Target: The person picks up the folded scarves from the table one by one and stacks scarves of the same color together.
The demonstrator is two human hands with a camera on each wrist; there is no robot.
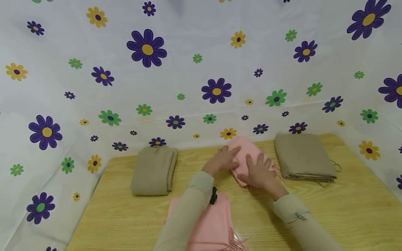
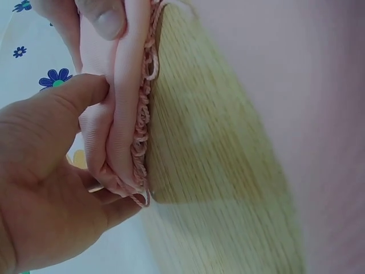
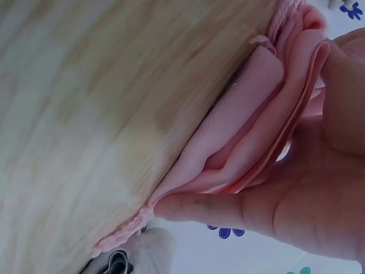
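A folded pink fringed scarf (image 1: 241, 148) lies at the back middle of the wooden table, turned at an angle. My left hand (image 1: 223, 160) rests on its left side with fingers spread. On its right front part is my right hand (image 1: 259, 171), fingers also spread. In the left wrist view, the left thumb touches the layered front edge of the scarf (image 2: 100, 137), and the other fingers reach along its side. The right wrist view shows the right thumb lying straight against the folded layers (image 3: 245, 125). Parts of the scarf are hidden beneath the hands.
A second folded pink scarf (image 1: 213, 226) lies at the front, partly covered by the left forearm. Folded beige cloths stand on either side, one at left (image 1: 154, 170) and one with fringe at right (image 1: 303, 157). A flower-printed white sheet (image 1: 182, 76) hangs behind the table (image 1: 110, 209).
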